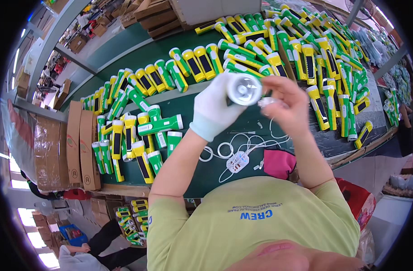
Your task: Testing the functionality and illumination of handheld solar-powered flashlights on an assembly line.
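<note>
Round silver torch head [245, 89] held between both your hands, above the green table [206, 176].
Your gloved left hand [214, 108] wraps it; your bare right hand [285, 101] pinches a small clear plastic part [266, 102] just beside its glossy reflector.

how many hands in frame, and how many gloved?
2 hands, 1 gloved. Gloved left hand grips the flashlight head; bare right hand pinches a small clear part beside it. Others may be hidden.
</note>
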Demonstrator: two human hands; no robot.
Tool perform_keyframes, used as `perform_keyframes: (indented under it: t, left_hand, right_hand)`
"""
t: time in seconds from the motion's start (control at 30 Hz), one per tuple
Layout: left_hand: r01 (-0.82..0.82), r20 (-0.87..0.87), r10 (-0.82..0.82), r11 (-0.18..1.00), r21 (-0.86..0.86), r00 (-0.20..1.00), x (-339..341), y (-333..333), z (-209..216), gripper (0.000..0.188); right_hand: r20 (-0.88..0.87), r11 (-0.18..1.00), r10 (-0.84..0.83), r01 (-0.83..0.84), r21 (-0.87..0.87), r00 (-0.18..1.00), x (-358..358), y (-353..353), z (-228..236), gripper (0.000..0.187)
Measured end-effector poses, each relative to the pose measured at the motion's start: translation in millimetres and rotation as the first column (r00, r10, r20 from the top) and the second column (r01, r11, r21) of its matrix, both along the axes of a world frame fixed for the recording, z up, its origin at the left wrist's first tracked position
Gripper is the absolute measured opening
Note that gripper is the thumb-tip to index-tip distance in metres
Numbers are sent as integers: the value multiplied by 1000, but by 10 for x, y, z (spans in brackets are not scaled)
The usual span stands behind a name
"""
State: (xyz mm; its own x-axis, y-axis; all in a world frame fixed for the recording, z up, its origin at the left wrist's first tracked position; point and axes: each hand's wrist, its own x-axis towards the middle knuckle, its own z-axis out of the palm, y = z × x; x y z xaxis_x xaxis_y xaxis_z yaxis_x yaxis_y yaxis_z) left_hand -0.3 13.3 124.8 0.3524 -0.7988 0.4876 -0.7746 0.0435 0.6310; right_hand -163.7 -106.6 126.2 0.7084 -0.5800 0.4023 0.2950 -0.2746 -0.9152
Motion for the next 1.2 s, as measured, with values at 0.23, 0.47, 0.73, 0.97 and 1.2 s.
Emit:
perform_keyframes:
  t: [0.23,0.47,0.73,0.97,1.2]
  left_hand:
    - [159,-99,-162,987,-32,982,-95,-53,-298,44]
    - [467,-730,-373,880,-83,573,-377,-88,-250,59]
    - [457,-798,-162,876,155,580,-250,-343,-721,46]
    - [138,303,-222,952,274,927,-217,-883,-1067,49]
    - [-234,687,-139,877,421,713,198,-1115,-1247,47]
  right_hand:
    - [-4,921,64,-58,384,998,-339,-456,-583,44]
    - [-539,945,-61,-125,-302,840,-421,-140,-568,41]
    - [-523,789,-612,408,-460,593,-1344,-1525,-274,43]
    - [-316,256,-946,433,-864,-71,-2174,-2646,-580,48]
    - [-414,314,-899,451,-835,-141,-2561,-2552,-780,26]
